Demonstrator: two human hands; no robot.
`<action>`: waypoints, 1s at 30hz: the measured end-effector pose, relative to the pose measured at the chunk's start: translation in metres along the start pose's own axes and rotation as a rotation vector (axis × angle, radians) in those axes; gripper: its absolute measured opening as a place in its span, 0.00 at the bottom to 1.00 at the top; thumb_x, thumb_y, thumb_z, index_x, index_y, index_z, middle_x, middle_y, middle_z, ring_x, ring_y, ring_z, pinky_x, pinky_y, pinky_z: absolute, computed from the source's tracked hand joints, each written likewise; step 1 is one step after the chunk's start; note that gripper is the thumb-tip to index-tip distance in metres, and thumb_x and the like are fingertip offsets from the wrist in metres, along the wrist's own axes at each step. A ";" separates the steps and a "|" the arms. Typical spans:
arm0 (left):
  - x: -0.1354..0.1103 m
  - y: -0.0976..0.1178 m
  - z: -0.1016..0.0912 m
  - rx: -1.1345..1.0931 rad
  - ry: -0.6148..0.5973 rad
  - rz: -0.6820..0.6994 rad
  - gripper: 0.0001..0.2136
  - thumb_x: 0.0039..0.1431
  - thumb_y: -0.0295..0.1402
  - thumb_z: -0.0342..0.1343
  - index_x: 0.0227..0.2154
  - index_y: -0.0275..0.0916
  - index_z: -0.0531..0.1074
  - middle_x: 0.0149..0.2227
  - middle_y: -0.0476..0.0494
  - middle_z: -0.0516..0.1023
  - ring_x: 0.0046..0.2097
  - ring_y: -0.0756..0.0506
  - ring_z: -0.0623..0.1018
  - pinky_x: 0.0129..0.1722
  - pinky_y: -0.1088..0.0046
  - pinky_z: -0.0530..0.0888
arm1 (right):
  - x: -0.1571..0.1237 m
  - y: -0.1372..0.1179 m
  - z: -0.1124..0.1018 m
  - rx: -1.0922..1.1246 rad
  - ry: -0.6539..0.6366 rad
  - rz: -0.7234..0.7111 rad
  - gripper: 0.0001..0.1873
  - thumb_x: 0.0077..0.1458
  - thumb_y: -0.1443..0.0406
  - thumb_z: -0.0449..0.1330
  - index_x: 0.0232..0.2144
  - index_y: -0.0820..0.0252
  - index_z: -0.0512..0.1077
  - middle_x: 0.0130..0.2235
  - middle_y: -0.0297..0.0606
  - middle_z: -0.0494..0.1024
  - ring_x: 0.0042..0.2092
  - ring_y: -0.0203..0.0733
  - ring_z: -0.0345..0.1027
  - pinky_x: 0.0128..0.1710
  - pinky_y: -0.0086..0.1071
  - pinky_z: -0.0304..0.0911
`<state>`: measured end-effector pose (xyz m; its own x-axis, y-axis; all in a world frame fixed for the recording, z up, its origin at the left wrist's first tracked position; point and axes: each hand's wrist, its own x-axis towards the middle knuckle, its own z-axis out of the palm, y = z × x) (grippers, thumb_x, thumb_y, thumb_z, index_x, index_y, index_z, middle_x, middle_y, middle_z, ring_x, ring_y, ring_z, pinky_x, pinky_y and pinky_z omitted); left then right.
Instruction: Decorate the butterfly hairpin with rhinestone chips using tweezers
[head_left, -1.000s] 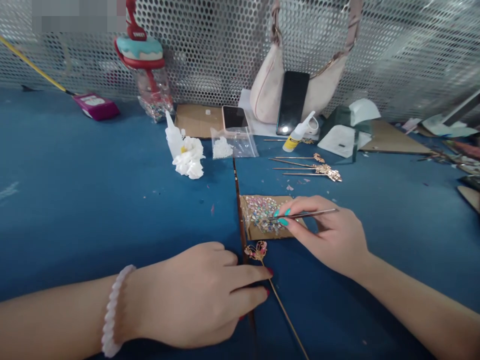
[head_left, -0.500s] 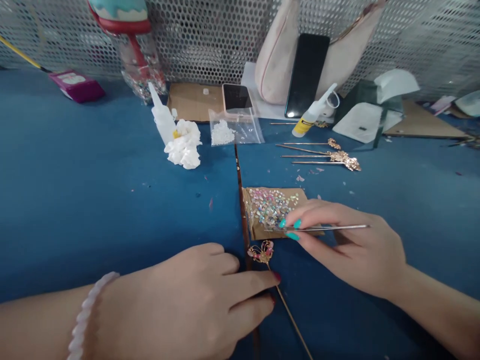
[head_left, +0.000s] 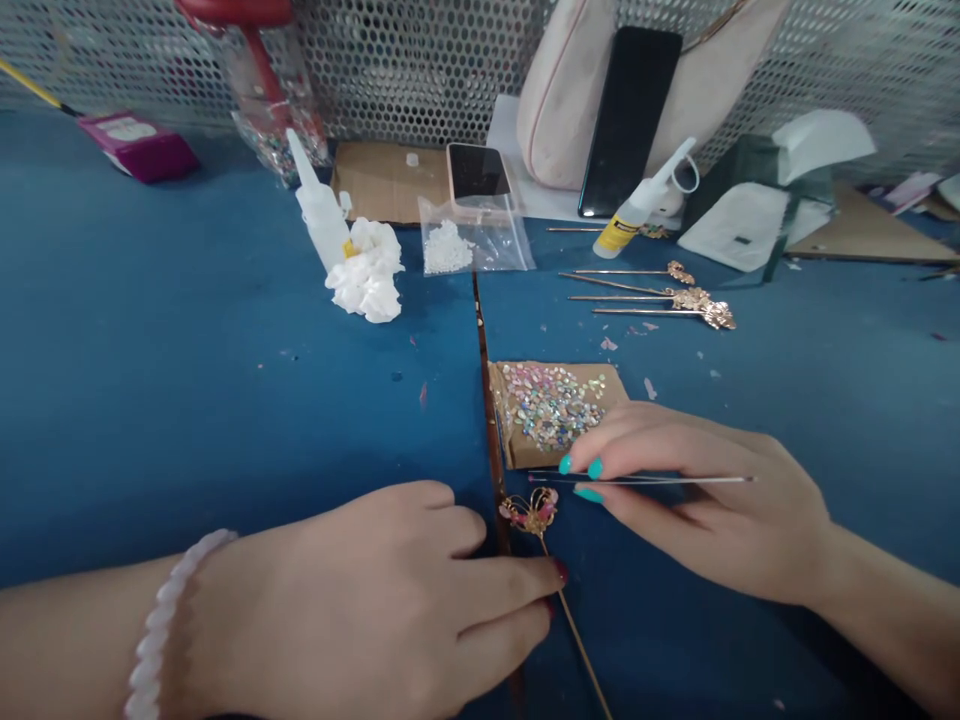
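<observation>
My right hand pinches a pair of slim metal tweezers between thumb and fingers. The tips point left, just below a cardboard piece strewn with small iridescent rhinestones; a tiny dark pinkish speck shows at the tips, too small to name surely. Under the tweezer tips lies a gold hairpin with a butterfly-shaped head bearing pink stones. My left hand, wearing a pale bead bracelet, keeps its fingertips on the hairpin's stem just below the head. Its thumb is hidden.
Several gold hairpins lie beyond the cardboard. Farther back are a yellow-labelled glue bottle, a white bottle by crumpled tissue, a bag of white beads, phones and a pale handbag. A seam runs through the blue table.
The tweezers have come off the rhinestones, moving toward me, and their tips are now just above the butterfly head. My left hand stays on the hairpin. The view has tilted slightly downward.
</observation>
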<state>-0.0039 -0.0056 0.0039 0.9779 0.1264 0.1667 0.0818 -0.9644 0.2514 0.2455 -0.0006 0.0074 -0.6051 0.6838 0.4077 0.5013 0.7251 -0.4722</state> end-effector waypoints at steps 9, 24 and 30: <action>0.000 0.000 0.000 0.014 0.008 0.027 0.15 0.69 0.28 0.42 0.50 0.36 0.71 0.58 0.47 0.69 0.36 0.48 0.75 0.32 0.70 0.71 | -0.002 0.003 0.000 -0.008 -0.020 0.035 0.07 0.56 0.70 0.57 0.35 0.53 0.65 0.33 0.29 0.79 0.34 0.34 0.76 0.36 0.28 0.71; 0.002 0.000 -0.001 -0.002 0.016 0.008 0.14 0.67 0.28 0.44 0.49 0.36 0.71 0.55 0.41 0.72 0.37 0.48 0.76 0.34 0.71 0.73 | 0.000 0.002 0.000 0.005 -0.038 0.055 0.09 0.55 0.71 0.57 0.35 0.50 0.65 0.32 0.28 0.80 0.33 0.37 0.76 0.35 0.31 0.73; 0.001 0.001 -0.001 -0.013 0.030 -0.009 0.12 0.66 0.29 0.47 0.48 0.37 0.72 0.54 0.41 0.72 0.36 0.48 0.76 0.32 0.71 0.72 | 0.000 0.002 -0.002 0.012 -0.011 0.073 0.08 0.55 0.71 0.58 0.34 0.51 0.66 0.32 0.28 0.79 0.33 0.36 0.76 0.36 0.30 0.73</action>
<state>-0.0029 -0.0057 0.0055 0.9710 0.1417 0.1925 0.0875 -0.9602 0.2652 0.2482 0.0009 0.0078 -0.5740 0.7338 0.3635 0.5370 0.6724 -0.5094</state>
